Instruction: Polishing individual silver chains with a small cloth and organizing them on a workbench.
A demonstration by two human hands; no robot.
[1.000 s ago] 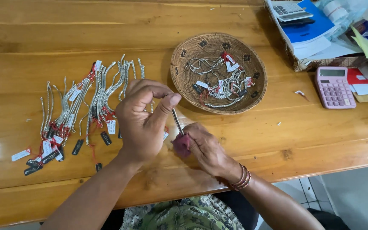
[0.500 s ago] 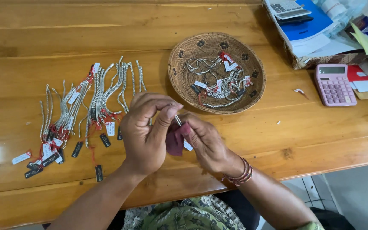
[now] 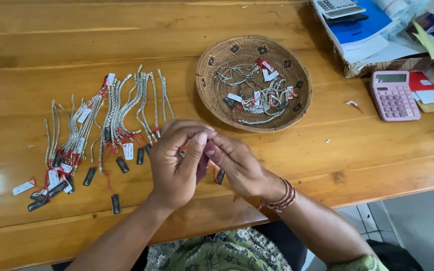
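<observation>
My left hand (image 3: 177,163) and my right hand (image 3: 239,165) meet over the front middle of the wooden table (image 3: 101,40). Between their fingertips they pinch a small dark red cloth (image 3: 204,161), mostly hidden by the fingers. A silver chain seen earlier inside the cloth is hidden now. A black tag (image 3: 220,176) pokes out beside my right hand. To the left lie several silver bracelets (image 3: 126,108) in a row, each with red string and white or black tags. My right wrist wears beaded bangles (image 3: 281,196).
A round woven basket (image 3: 217,95) holding more tagged silver chains sits behind my hands. A pink calculator (image 3: 394,95) lies at the right, with a cardboard box (image 3: 372,35) of papers and a second calculator behind it. The table's front edge runs just below my wrists.
Both hands have closed together around the dark red cloth. The silver chain held up between the fingers a second ago is now covered.
</observation>
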